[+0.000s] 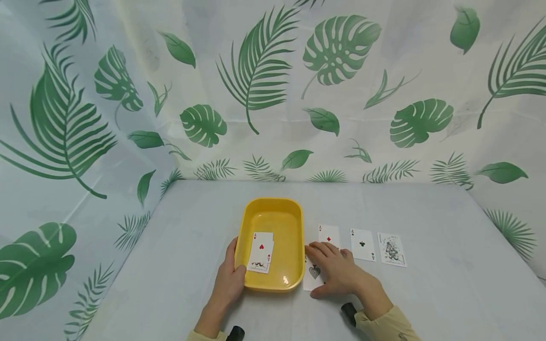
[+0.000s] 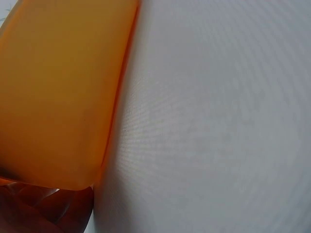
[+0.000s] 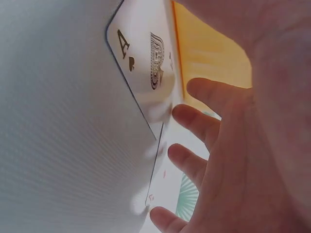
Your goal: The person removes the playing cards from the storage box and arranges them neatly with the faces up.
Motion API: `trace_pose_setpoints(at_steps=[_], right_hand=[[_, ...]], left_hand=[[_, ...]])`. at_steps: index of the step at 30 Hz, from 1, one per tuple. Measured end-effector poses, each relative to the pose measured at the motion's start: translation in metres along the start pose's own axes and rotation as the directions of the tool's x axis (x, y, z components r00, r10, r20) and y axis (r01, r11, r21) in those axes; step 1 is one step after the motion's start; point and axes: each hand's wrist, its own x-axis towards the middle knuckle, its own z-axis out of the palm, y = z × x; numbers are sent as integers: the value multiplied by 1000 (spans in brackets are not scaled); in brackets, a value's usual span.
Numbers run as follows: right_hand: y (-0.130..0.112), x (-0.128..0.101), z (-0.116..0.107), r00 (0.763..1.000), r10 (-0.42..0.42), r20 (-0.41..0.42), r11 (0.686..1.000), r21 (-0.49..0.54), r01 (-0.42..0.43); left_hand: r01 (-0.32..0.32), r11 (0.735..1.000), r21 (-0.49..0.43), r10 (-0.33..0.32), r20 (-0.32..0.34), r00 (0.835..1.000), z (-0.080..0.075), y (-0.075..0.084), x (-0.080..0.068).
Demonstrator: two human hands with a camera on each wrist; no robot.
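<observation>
A shallow yellow plastic tray (image 1: 285, 265) lies on the table, and my left hand (image 1: 228, 279) grips its left side with the thumb near the front corner. Inside it, the ace of hearts (image 1: 261, 242) overlaps a joker card (image 1: 259, 269). My right hand (image 1: 337, 269), palm down with fingers spread, is over the ace of spades (image 1: 314, 272) just right of the tray. The right wrist view shows the fingertips close over that card and partly beyond it. Behind the hand lies the ace of diamonds (image 1: 328, 233), partly covered by the fingers.
Farther right, the ace of clubs (image 1: 362, 244) and another joker card (image 1: 392, 250) lie face up in a row. A white cloth (image 1: 448, 293) covers the table. Behind it hangs a white curtain with green leaf prints (image 1: 256, 66). A black wrist device (image 1: 349, 313) sits at the right cuff.
</observation>
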Motion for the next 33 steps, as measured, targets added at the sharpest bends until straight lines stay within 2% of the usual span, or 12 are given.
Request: trace_pose_setpoints(at_steps=[7,20,33], right_hand=[[1,-1,-7,999,33,-29,999,30,-32],[0,-8,-46,987,-37,-157,999,15,40],[-13,-3,-84,983,-24,-185,999,17,28]], left_hand=[[9,1000,-10,-9,4,1000,-1,0,0],[-5,1000,-11,5,4,1000,-1,-1,0],[-21,999,-29,22,12,1000,-1,-2,0]])
